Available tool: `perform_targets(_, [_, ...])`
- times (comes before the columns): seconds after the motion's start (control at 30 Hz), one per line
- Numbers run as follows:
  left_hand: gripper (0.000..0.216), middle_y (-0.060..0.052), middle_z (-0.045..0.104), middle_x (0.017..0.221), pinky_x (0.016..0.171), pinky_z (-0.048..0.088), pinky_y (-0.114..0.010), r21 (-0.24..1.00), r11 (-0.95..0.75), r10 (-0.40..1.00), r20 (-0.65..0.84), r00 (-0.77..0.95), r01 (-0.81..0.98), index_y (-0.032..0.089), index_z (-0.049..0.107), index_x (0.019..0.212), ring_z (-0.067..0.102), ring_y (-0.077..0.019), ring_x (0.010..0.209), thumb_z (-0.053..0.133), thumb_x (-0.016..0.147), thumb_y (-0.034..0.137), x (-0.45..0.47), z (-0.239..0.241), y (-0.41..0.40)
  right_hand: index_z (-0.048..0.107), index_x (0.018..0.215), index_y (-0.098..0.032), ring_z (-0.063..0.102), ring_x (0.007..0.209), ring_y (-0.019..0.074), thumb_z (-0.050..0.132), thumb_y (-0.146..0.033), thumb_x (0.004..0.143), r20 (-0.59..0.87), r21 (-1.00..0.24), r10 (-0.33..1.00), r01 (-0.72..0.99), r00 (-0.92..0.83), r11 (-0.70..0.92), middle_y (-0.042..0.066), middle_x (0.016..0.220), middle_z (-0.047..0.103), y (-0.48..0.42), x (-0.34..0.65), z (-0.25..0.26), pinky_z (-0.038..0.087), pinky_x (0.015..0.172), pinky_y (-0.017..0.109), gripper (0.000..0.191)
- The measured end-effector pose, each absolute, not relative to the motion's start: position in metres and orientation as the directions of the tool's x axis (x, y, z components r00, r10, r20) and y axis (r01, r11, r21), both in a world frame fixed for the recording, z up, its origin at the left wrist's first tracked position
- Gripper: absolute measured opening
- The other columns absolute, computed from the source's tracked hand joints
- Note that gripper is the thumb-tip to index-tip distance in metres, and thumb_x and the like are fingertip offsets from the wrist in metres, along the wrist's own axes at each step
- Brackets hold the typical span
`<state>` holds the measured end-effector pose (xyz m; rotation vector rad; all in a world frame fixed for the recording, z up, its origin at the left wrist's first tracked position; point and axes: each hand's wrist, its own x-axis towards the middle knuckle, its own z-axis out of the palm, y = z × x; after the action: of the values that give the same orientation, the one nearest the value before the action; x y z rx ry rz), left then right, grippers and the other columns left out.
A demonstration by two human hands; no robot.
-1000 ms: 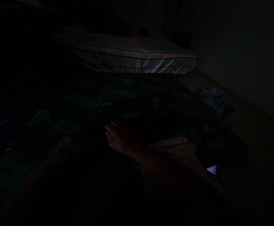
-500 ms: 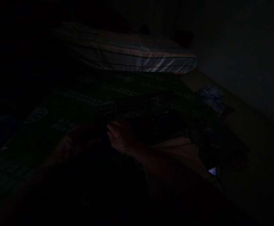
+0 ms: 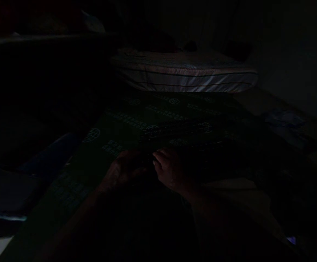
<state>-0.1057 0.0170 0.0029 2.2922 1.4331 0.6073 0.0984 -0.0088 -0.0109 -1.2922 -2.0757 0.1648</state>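
The scene is very dark. Both hands work close together over a green sheet point(image 3: 125, 140) printed with pale globes and lettering. My left hand point(image 3: 123, 169) is closed, its fingers bent around something dark that I cannot make out. Just to its right, my right hand point(image 3: 169, 169) is closed too, fingertips pinched towards the left hand; what lies in them is lost in shadow. Beyond the hands, several thin dark strips with small glints point(image 3: 175, 128) lie on the sheet. A black flat shape point(image 3: 221, 158) with bright specks lies right of my right hand.
A striped mattress point(image 3: 188, 80) stands at the far edge of the sheet. A crumpled cloth point(image 3: 284, 122) lies on the floor at right. A small bluish light point(image 3: 291, 240) glows low right. At left are a blue object point(image 3: 49, 153) and, higher, a shelf edge point(image 3: 52, 37).
The view has swung left, so everything sits further right and a little lower, and the shelf at left has come into sight. Both hands keep nearly the same closed pose.
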Motion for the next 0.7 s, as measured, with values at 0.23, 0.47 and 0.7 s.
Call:
perform_targets(0.23, [0.056,-0.009,0.059,0.115,0.093,0.046,-0.041,0.531,-0.439,0.893,0.167,0.418,0.725,0.019,0.056,0.118,0.053,-0.0267,0.109,0.063,0.075,0.054,-0.1071,-0.0019,0.0127,0.064,0.103,-0.017,0.057,0.099,0.0216,0.047,-0.017,0.086,0.549,-0.518,0.814,0.686,-0.191,0.511,0.009,0.101,0.067,-0.0122,0.0954,-0.0188,0.045,0.089,0.040,0.024])
perform_targets(0.47, [0.059,-0.010,0.058,0.118,0.092,0.047,-0.042,0.557,-0.443,0.887,0.159,0.434,0.703,0.020,0.053,0.122,0.053,-0.0267,0.109,0.064,0.075,0.053,-0.1100,-0.0028,0.0124,0.065,0.102,-0.016,0.059,0.098,0.0226,0.046,-0.018,0.086,0.581,-0.516,0.797,0.682,-0.166,0.518,0.010,0.099,0.068,-0.0135,0.0929,-0.0197,0.047,0.088,0.042,0.025])
perform_targets(0.7, [0.058,-0.010,0.058,0.119,0.091,0.047,-0.042,0.580,-0.434,0.890,0.156,0.429,0.689,0.022,0.054,0.122,0.054,-0.0278,0.110,0.064,0.075,0.054,-0.1112,-0.0039,0.0129,0.065,0.104,-0.019,0.059,0.100,0.0216,0.047,-0.018,0.086,0.582,-0.524,0.798,0.679,-0.155,0.514,0.009,0.101,0.067,-0.0139,0.0924,-0.0209,0.048,0.089,0.041,0.025])
